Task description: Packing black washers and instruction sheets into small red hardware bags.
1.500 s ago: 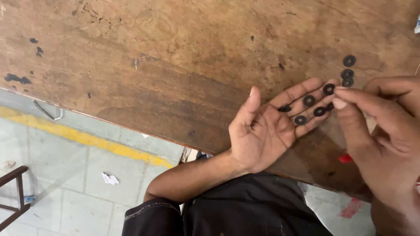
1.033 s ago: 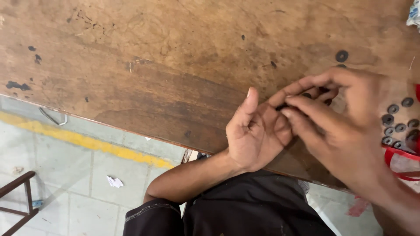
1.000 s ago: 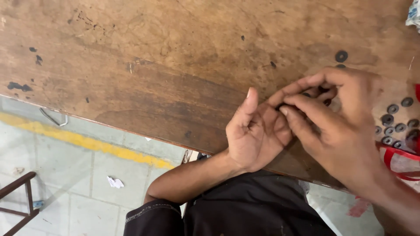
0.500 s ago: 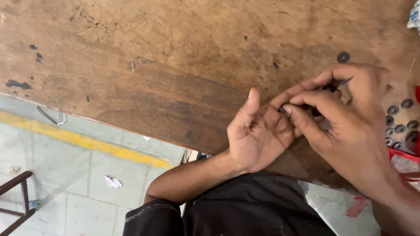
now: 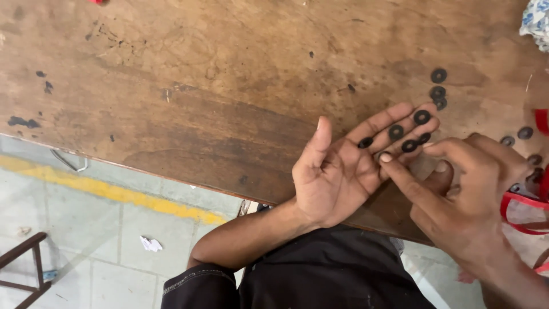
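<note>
The left hand (image 5: 337, 171) lies palm up and fully spread over the near edge of the worn brown wooden table (image 5: 200, 74), fingers stretched flat toward the right. It grips nothing; 5 small flat black rubber washers (image 5: 409, 145) rest loose on its fingers, from the middle joints to near the tips. The right hand (image 5: 463, 189) comes in from the right, half curled, its forefinger (image 5: 394, 166) extended and its tip set against the left fingers just beside the lowest washer. Whether that fingertip pins a washer cannot be told; the hand closes on nothing visible.

3 more black washers (image 5: 438, 90) lie in a short column on the table top just beyond the left fingertips, apart from the hand. A further scatter of dark washers (image 5: 517, 136) lies at the far right, near a red-rimmed container (image 5: 523, 200) partly cut off by the frame edge.

The table top left of the hands and toward the far side is bare wood, stained and scratched. The near edge of the table runs diagonally from left down to right, passing under the left wrist. Below it show a grey tiled floor (image 5: 86, 240) with a yellow painted stripe (image 5: 114, 191) and the person's dark trousers (image 5: 320, 274).
</note>
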